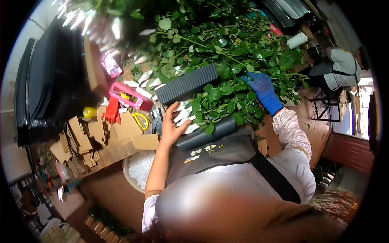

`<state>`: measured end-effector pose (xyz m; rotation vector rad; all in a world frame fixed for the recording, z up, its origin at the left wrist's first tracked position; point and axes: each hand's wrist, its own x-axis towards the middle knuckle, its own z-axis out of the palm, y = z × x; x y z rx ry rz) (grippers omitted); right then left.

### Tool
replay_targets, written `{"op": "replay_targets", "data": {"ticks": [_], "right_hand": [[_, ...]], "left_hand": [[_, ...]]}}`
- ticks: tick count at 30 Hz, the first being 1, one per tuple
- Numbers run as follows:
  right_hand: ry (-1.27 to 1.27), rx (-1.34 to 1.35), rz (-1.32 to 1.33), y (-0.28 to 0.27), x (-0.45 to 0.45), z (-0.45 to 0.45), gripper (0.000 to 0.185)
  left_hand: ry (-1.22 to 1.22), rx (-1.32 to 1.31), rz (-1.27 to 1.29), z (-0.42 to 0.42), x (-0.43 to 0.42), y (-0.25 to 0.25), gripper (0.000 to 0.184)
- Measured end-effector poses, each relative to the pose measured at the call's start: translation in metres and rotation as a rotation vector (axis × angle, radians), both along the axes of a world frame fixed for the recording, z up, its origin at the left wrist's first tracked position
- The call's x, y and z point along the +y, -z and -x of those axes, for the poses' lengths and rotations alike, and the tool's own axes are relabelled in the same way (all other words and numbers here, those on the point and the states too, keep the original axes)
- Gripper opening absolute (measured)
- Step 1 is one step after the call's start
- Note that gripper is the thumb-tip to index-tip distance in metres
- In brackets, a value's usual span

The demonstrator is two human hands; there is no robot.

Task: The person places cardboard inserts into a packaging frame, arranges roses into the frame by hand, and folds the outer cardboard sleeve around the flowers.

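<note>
My bare left hand [175, 123] is at the bud end of a bunch of leafy rose stems [219, 95], thumb and fingers apart around several white-sleeved buds [184, 113]. The bunch lies between a dark ridged block [188, 84] and a dark padded roll [207, 133] close to my apron. My right hand [261, 87], in a blue glove, rests over the leaves toward the stem end, its fingers stretched out. Behind the block, a large heap of green stems and leaves [202, 40] covers the worktable, with more white-sleeved buds [145, 76] on its left side.
A pink tape dispenser [130, 96], red glove [111, 111], yellow-handled scissors [140, 120] and cardboard pieces [83, 133] lie on the left. Black sheets [52, 77] stand beyond. A white bin [137, 170] is below the table. Another person [340, 71] is at the far right.
</note>
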<state>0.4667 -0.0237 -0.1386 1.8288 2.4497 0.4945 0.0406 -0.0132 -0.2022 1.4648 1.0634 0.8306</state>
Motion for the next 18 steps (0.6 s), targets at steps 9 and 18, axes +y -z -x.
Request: {"op": "replay_targets", "data": {"ticks": [9,18], "right_hand": [[0.063,0.429,-0.044,-0.057,0.101,0.057,0.047],[0.023,0.624,-0.019,-0.005,0.137,0.078,0.046]], "left_hand": [[-0.009,0.192,-0.089,-0.009,0.003,-0.014,0.055],[-0.026,0.215,-0.219,-0.019,0.003,-0.026,0.050]]}}
